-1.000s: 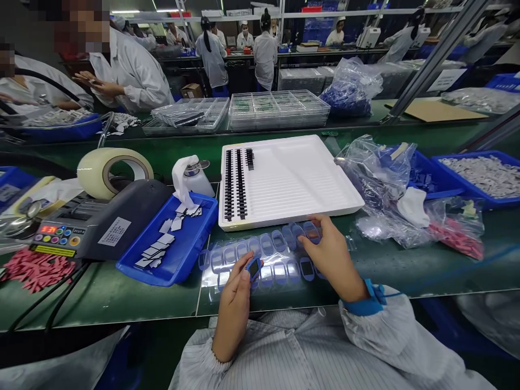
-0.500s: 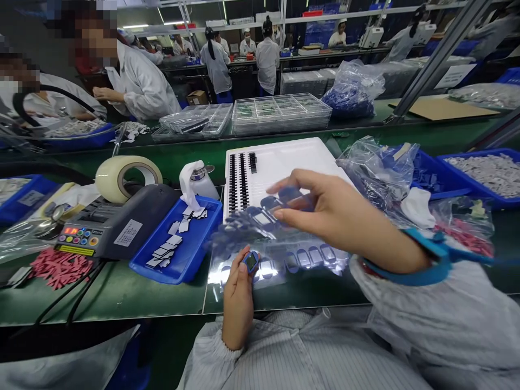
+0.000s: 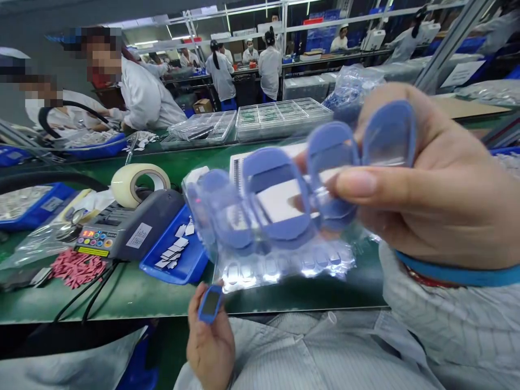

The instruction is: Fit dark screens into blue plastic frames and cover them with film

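Close to the camera, my right hand (image 3: 439,184) pinches a clear film strip (image 3: 276,195) that carries several blue-rimmed oval pieces. The strip hangs out to the left of the fingers, blurred in places. Low in the view, my left hand (image 3: 211,341) holds a small blue oval device (image 3: 210,303) with a dark screen, just off the bench edge. A second clear sheet with ovals (image 3: 272,268) lies on the bench behind and below the raised strip. Part of a white tray (image 3: 238,168) shows behind the strip.
On the left are a blue tray (image 3: 179,260) with white pieces, a tape dispenser (image 3: 134,227), a tape roll (image 3: 140,184) and pink pieces (image 3: 77,268). Clear divided boxes (image 3: 282,119) stand behind. A co-worker (image 3: 150,95) is at the back left.
My right hand has raised the strip much closer to the camera. My left hand has moved left and down with the blue device. The view has shifted slightly.
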### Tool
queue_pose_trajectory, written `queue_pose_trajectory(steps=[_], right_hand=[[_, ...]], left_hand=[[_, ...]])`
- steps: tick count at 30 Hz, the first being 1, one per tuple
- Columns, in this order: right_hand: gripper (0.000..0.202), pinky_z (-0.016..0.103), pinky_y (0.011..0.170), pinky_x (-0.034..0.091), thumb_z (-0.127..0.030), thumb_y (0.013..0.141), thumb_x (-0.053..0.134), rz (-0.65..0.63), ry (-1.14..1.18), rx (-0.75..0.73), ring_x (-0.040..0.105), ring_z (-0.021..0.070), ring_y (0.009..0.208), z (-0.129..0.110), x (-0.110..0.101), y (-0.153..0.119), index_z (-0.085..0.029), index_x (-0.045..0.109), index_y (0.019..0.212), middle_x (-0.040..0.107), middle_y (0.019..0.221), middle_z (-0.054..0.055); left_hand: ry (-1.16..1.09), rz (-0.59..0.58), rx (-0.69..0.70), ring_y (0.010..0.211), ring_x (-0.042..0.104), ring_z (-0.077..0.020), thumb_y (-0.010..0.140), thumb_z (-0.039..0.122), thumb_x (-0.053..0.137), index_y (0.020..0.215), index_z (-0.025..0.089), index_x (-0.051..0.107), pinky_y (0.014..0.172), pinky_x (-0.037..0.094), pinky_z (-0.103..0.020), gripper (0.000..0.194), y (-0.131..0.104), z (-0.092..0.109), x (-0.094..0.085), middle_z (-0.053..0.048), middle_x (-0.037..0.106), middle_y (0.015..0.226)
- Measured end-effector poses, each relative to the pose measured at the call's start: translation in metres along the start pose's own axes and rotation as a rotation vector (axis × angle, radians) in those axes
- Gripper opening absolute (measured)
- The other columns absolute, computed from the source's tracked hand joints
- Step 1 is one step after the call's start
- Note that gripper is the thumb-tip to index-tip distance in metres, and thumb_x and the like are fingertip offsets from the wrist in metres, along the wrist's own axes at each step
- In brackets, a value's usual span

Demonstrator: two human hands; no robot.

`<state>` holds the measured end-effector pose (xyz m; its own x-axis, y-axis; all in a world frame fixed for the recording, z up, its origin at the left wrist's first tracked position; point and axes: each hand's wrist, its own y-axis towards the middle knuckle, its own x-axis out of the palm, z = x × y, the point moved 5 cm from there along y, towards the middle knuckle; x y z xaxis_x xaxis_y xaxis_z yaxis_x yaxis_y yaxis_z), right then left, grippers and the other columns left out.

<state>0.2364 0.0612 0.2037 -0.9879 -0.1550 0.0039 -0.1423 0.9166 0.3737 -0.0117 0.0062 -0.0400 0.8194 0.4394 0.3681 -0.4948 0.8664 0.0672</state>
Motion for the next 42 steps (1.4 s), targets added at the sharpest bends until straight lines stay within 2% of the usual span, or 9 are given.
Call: queue_pose_trajectory(steps=[5, 8, 11, 16, 20, 23, 28, 35, 42], right_hand=[[0.029, 0.028, 0.058, 0.055, -0.038, 0.071, 0.067, 0.243, -0.217, 0.492, 0.063, 0.0158, 0.067, 0.101, -0.055, -0.049, -0.023, 0.051, 0.089, 0.061, 0.078, -0.001], [0.024, 0.028, 0.05, 0.048, -0.036, 0.068, 0.065, 0.337, -0.436, 0.585, 0.059, 0.0188, 0.063, 0.159, -0.086, -0.091, -0.02, 0.051, 0.081, 0.06, 0.071, 0.003], [0.025, 0.026, 0.046, 0.038, -0.035, 0.063, 0.066, 0.406, -0.676, 0.624, 0.049, 0.016, 0.053, 0.191, -0.106, -0.121, -0.022, 0.045, 0.067, 0.049, 0.057, -0.003], [0.028, 0.028, 0.053, 0.041, -0.037, 0.067, 0.066, 0.348, -0.88, 0.601, 0.054, 0.0187, 0.06, 0.199, -0.104, -0.127, -0.02, 0.048, 0.08, 0.057, 0.068, 0.001], [0.039, 0.037, 0.072, 0.048, -0.043, 0.075, 0.062, 0.298, -0.999, 0.522, 0.059, 0.0272, 0.088, 0.198, -0.099, -0.125, -0.016, 0.05, 0.1, 0.06, 0.096, 0.011], [0.066, 0.05, 0.091, 0.041, -0.047, 0.074, 0.065, 0.248, -1.073, 0.467, 0.047, 0.0373, 0.115, 0.191, -0.11, -0.126, -0.011, 0.044, 0.125, 0.051, 0.122, 0.02], [0.055, 0.04, 0.102, 0.039, -0.034, 0.079, 0.066, -0.053, -1.018, 0.373, 0.049, 0.0251, 0.119, 0.184, -0.129, -0.119, -0.023, 0.048, 0.13, 0.055, 0.127, 0.007], [0.05, 0.038, 0.094, 0.045, -0.033, 0.077, 0.068, -0.276, -0.938, 0.339, 0.054, 0.0241, 0.111, 0.202, -0.133, -0.108, -0.024, 0.055, 0.125, 0.059, 0.119, 0.008], [0.047, 0.035, 0.091, 0.045, -0.031, 0.08, 0.066, -0.347, -0.929, 0.28, 0.054, 0.023, 0.108, 0.194, -0.131, -0.103, -0.018, 0.051, 0.123, 0.059, 0.115, 0.008]], left_hand=[[0.048, 0.215, 0.139, 0.131, 0.04, -0.0251, 0.08, 0.061, 0.045, 0.098, 0.041, 0.066, 0.115, 0.026, -0.038, 0.034, 0.005, 0.038, -0.023, 0.017, 0.059, 0.125], [0.026, 0.263, 0.062, 0.133, 0.037, -0.0261, 0.075, 0.065, 0.049, 0.095, 0.041, 0.067, 0.118, 0.018, -0.039, 0.036, 0.008, 0.051, -0.02, 0.019, 0.063, 0.119], [0.002, 0.199, -0.026, 0.116, 0.052, -0.0184, 0.076, 0.063, 0.052, 0.099, 0.035, 0.068, 0.11, 0.032, -0.027, 0.039, 0.008, 0.056, -0.006, 0.012, 0.071, 0.099], [-0.006, -0.017, -0.161, 0.095, 0.062, -0.015, 0.084, 0.055, 0.048, 0.103, 0.03, 0.068, 0.077, 0.053, -0.022, 0.037, 0.002, 0.044, 0.041, 0.005, 0.067, 0.111], [-0.087, -0.281, -0.311, 0.103, 0.061, -0.0215, 0.083, 0.049, 0.054, 0.107, 0.026, 0.067, 0.08, 0.053, -0.028, 0.036, -0.005, 0.021, 0.1, -0.003, 0.061, 0.123], [-0.125, -0.421, -0.616, 0.104, 0.062, -0.0236, 0.085, 0.044, 0.054, 0.106, 0.02, 0.068, 0.082, 0.052, -0.03, 0.035, -0.013, -0.003, 0.143, -0.009, 0.06, 0.122], [-0.293, -0.504, -0.885, 0.102, 0.063, -0.0212, 0.087, 0.037, 0.055, 0.101, 0.015, 0.069, 0.074, 0.051, -0.024, 0.029, -0.025, -0.038, 0.192, -0.01, 0.063, 0.118], [-0.318, -0.519, -0.883, 0.097, 0.063, -0.0191, 0.085, 0.035, 0.057, 0.099, 0.013, 0.069, 0.075, 0.048, -0.025, 0.028, -0.032, -0.089, 0.205, -0.011, 0.063, 0.117], [-0.278, -0.487, -0.842, 0.095, 0.062, -0.0181, 0.086, 0.039, 0.056, 0.107, 0.012, 0.067, 0.077, 0.048, -0.026, 0.035, -0.029, -0.095, 0.203, -0.011, 0.066, 0.105]])
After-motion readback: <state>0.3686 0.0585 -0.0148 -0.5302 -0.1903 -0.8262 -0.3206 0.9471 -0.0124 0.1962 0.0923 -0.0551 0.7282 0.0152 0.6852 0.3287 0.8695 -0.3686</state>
